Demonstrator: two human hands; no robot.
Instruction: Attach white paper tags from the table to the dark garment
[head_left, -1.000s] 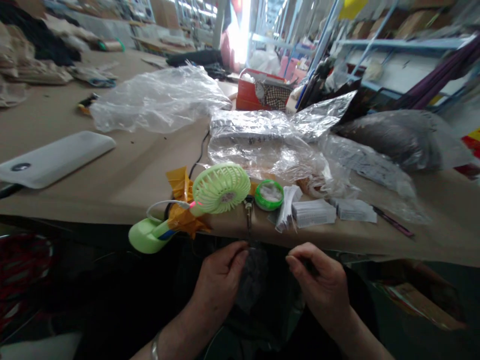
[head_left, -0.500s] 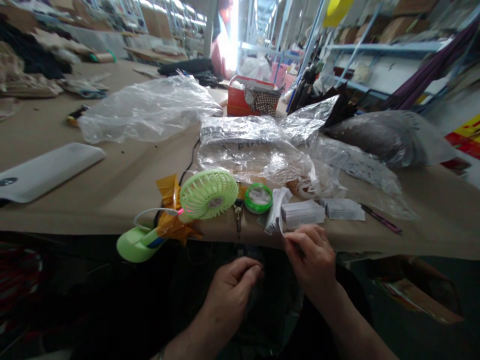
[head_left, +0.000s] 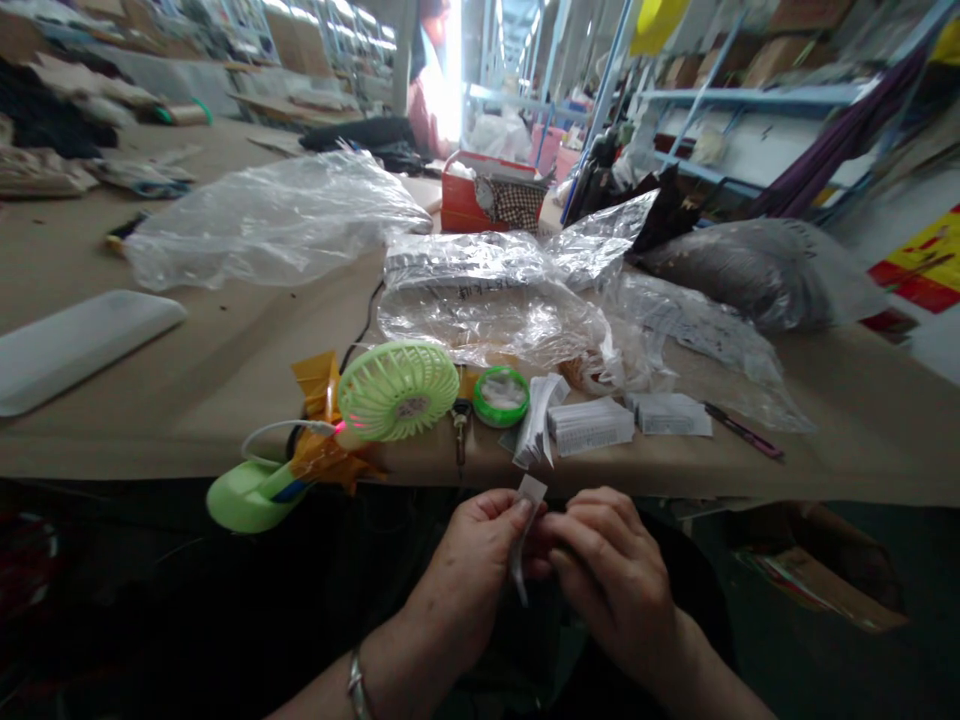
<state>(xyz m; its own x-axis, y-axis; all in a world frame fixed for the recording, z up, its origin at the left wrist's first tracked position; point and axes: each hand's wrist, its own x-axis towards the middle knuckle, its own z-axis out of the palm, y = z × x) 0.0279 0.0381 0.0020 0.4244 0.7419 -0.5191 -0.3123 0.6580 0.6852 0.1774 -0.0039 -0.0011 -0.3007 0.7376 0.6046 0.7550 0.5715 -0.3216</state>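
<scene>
In front of the table edge, my left hand (head_left: 465, 570) pinches a small white label (head_left: 532, 489) between thumb and fingers, its lower end hanging down. Close beside it is my right hand (head_left: 619, 575), fingers curled and pressed together near the label; whatever they hold is hidden. On the table just beyond lie a loose, fanned bunch of white labels (head_left: 538, 425), a neat printed stack (head_left: 591, 427) and another stack (head_left: 671, 414). To their left sits a round green tub (head_left: 501, 396) with whitish contents.
A green fan (head_left: 401, 392) is taped at the table edge, next to a dark metal tool (head_left: 460, 435). Clear plastic bags (head_left: 487, 300) spread behind. A slim pink-and-black cutter (head_left: 746, 432) lies right. A red box (head_left: 472, 200) stands at the back; a white case (head_left: 82, 345) lies left.
My right hand has drawn back from the fanned labels toward my body. A label is now in my left hand, which has moved up and right to meet the right hand.
</scene>
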